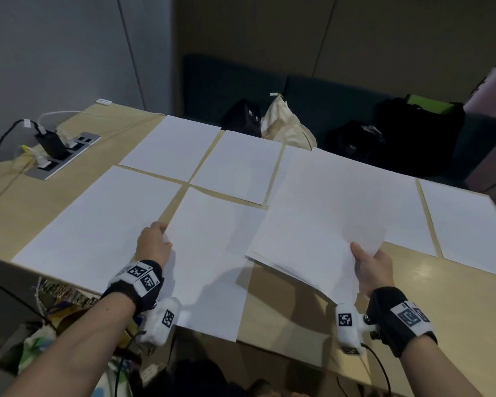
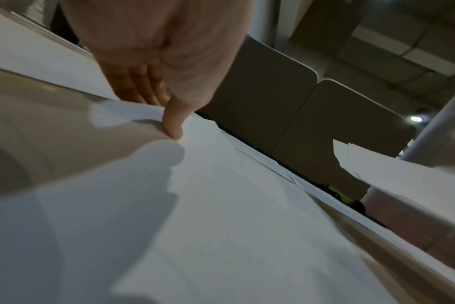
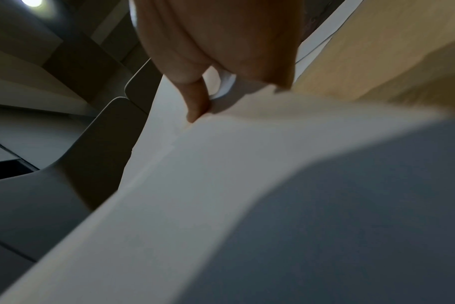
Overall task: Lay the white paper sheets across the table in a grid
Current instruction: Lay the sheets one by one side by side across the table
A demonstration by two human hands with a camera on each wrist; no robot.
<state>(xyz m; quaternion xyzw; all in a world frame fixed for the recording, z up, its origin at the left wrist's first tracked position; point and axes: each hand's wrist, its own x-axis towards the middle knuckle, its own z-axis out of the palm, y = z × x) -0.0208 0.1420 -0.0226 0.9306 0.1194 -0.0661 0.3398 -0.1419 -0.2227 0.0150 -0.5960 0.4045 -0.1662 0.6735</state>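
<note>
Several white paper sheets lie flat on the wooden table (image 1: 312,325) in rows: two at the back (image 1: 172,147), (image 1: 238,166), one at the front left (image 1: 98,222), one at the far right (image 1: 467,224). My left hand (image 1: 155,243) pinches the left edge of the front middle sheet (image 1: 212,262), thumb on top (image 2: 174,121), fingers beneath; that sheet overhangs the table's near edge. My right hand (image 1: 372,267) grips a stack of sheets (image 1: 327,216) by its near right corner and holds it above the table, thumb on top (image 3: 198,102).
A power strip (image 1: 60,153) with plugs and cables is set into the table at the back left. Dark bags (image 1: 407,133) and a beige cloth bag (image 1: 287,124) sit on a sofa beyond the far edge. Bare wood shows under and near my right hand.
</note>
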